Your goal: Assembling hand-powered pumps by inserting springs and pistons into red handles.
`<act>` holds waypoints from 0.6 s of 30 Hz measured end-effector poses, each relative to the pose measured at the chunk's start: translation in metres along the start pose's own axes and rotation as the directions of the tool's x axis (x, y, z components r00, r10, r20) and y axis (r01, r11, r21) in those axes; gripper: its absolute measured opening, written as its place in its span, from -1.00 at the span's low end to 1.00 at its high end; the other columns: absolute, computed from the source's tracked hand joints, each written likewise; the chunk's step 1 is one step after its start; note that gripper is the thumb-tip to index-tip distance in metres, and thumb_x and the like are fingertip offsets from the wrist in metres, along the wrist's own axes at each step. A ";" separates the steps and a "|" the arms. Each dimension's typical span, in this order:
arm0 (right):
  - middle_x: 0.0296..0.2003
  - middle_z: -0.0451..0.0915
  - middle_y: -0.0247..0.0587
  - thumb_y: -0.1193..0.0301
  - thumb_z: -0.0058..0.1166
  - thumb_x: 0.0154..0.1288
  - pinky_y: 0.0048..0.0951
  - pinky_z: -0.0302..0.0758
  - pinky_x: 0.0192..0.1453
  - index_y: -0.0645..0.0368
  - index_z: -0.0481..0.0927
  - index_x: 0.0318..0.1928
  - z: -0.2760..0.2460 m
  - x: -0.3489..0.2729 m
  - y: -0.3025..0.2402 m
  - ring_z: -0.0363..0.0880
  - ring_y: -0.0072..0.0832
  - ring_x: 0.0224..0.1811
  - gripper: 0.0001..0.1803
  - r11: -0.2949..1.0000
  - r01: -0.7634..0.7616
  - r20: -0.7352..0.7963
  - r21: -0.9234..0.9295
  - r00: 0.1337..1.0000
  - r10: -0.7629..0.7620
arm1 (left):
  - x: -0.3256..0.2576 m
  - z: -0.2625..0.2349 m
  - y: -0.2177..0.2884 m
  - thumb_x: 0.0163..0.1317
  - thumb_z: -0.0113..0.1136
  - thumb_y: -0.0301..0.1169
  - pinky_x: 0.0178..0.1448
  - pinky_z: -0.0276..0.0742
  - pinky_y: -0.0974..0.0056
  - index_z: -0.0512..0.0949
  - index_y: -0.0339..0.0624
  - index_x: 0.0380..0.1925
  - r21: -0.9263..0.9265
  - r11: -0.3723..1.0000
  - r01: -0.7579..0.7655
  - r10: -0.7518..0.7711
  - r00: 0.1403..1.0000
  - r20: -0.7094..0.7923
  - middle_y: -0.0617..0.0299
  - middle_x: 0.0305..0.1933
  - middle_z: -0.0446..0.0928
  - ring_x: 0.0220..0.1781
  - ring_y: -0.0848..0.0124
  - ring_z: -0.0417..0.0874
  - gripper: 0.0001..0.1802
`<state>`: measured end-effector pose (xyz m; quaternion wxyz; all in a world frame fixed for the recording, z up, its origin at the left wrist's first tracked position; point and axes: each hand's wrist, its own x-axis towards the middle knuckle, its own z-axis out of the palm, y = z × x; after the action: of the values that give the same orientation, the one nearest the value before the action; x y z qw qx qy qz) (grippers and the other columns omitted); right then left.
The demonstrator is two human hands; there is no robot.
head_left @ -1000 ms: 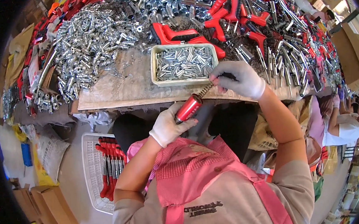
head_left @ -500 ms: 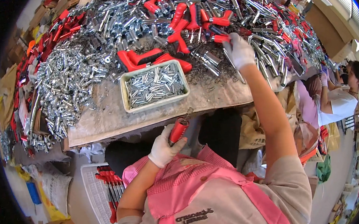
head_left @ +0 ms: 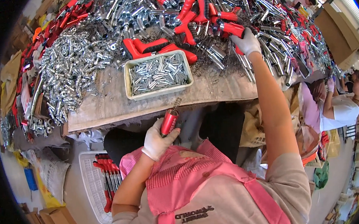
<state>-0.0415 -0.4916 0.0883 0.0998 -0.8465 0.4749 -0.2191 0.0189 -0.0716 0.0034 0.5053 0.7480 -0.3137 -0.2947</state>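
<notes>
In front of my lap, my gloved left hand (head_left: 156,142) is closed around a red tool handle (head_left: 169,123). A thin coil spring (head_left: 176,104) sticks out of its upper end. My gloved right hand (head_left: 247,43) reaches over the table at the right, its fingers closed on a red handle piece (head_left: 232,28) with a metal collar. Springs and metal tubes (head_left: 215,54) lie to the left of that hand. Between the hands, at the table's near edge, stands a pale rectangular tub (head_left: 160,93) of small metal pins (head_left: 158,74).
Small metal fittings (head_left: 66,70) are heaped at the left of the table. Angled red handles (head_left: 141,46) lie behind the tub. A white crate (head_left: 89,193) with red-handled tools (head_left: 108,177) sits low at the left. Another person (head_left: 343,104) works at the far right.
My right hand has closed on a red handle piece and lifted it slightly. My left hand still holds its handle with the spring. The whole view has shifted a little.
</notes>
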 end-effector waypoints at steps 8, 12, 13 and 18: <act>-0.46 0.53 -0.17 0.32 0.09 0.24 -0.54 0.50 -0.45 0.33 0.39 -0.02 -0.007 -0.021 -0.023 0.54 -0.52 -0.46 -0.60 0.296 -0.613 0.680 0.733 0.659 -0.320 | -0.011 -0.011 -0.006 0.00 0.34 -0.21 -0.19 0.48 0.24 0.49 -0.31 -0.13 0.008 1.000 -0.003 0.003 1.000 -0.004 0.02 -0.40 0.56 -0.39 0.24 0.58 -0.50; -0.47 0.50 -0.26 0.23 0.15 0.20 -0.62 0.50 -0.46 0.51 0.13 0.18 0.011 -0.032 -0.036 0.50 -0.57 -0.54 -0.26 -0.531 -0.814 0.713 0.237 0.516 -0.474 | -0.012 -0.011 -0.014 0.07 0.31 -0.38 -0.61 0.29 0.45 0.44 -0.29 -0.19 -0.051 0.995 -0.085 0.085 0.996 -0.011 0.30 -0.53 0.47 -0.69 0.61 0.36 -0.65; -0.47 0.50 -0.26 0.24 0.16 0.20 -0.62 0.50 -0.44 0.51 0.10 0.21 0.011 -0.038 -0.039 0.50 -0.57 -0.54 -0.23 -0.518 -0.830 0.676 0.206 0.503 -0.538 | -0.013 -0.012 -0.015 0.08 0.29 -0.40 -0.63 0.27 0.45 0.43 -0.27 -0.22 -0.124 0.992 -0.032 0.033 0.999 0.008 0.31 -0.55 0.45 -0.71 0.61 0.35 -0.68; -0.45 0.50 -0.19 0.16 0.15 0.18 -0.58 0.53 -0.38 0.55 0.20 0.10 0.006 -0.069 -0.060 0.51 -0.53 -0.51 -0.27 -0.640 -0.755 0.519 0.142 0.607 -0.602 | -0.019 -0.021 0.006 0.13 0.22 -0.44 -0.66 0.24 0.45 0.40 -0.21 -0.31 -0.451 0.857 0.250 -0.197 0.967 0.162 0.33 -0.62 0.37 -0.73 0.58 0.33 -0.79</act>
<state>-0.0245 -0.4022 0.0864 0.9926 -0.0426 0.0369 -0.1077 0.0220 -0.0473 0.0181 0.6148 0.6180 -0.1715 -0.4590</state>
